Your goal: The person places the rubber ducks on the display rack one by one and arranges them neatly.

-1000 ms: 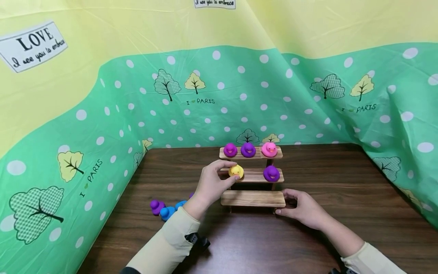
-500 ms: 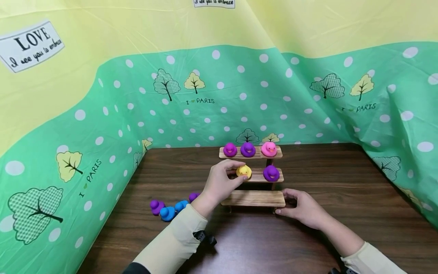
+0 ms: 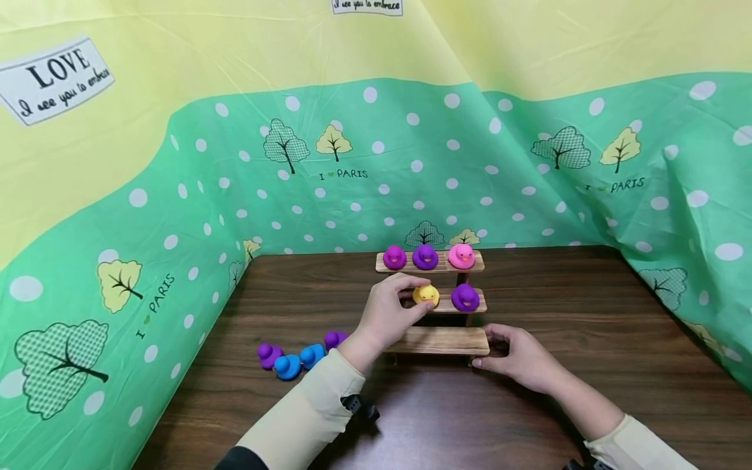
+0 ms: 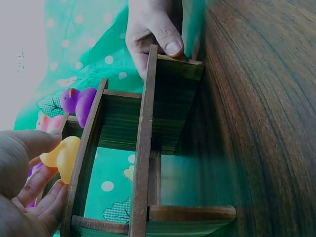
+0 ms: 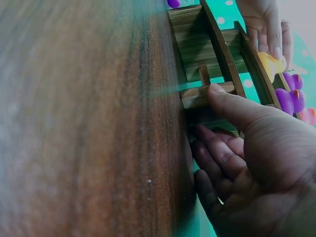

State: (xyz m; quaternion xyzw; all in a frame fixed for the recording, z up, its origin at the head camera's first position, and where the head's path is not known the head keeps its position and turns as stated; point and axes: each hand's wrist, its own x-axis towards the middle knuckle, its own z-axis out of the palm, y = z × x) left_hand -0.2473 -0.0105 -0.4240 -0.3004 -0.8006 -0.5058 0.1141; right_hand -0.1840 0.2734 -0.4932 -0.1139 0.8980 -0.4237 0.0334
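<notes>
My left hand (image 3: 388, 312) pinches a yellow rubber duck (image 3: 426, 296) between thumb and fingers, at the middle step of a wooden three-step display stand (image 3: 449, 339). The left wrist view shows the yellow duck (image 4: 69, 159) right at that step's edge. To its right on the same step sits a purple duck (image 3: 465, 297). A magenta duck (image 3: 395, 257), another purple duck (image 3: 425, 256) and a pink duck (image 3: 461, 256) line the top step. My right hand (image 3: 525, 359) grips the stand's lower right end, its thumb (image 5: 229, 101) against the side piece.
Left of the stand, on the dark wooden table (image 3: 587, 313), lie a purple duck (image 3: 269, 356), a blue duck (image 3: 288, 367), a second blue duck (image 3: 313, 355) and another purple duck (image 3: 335, 339). A green and yellow cloth (image 3: 411, 156) surrounds the table's back and sides.
My left hand has moved to the right along the middle step with the yellow duck, closer to the purple one. The right hand keeps its hold on the stand.
</notes>
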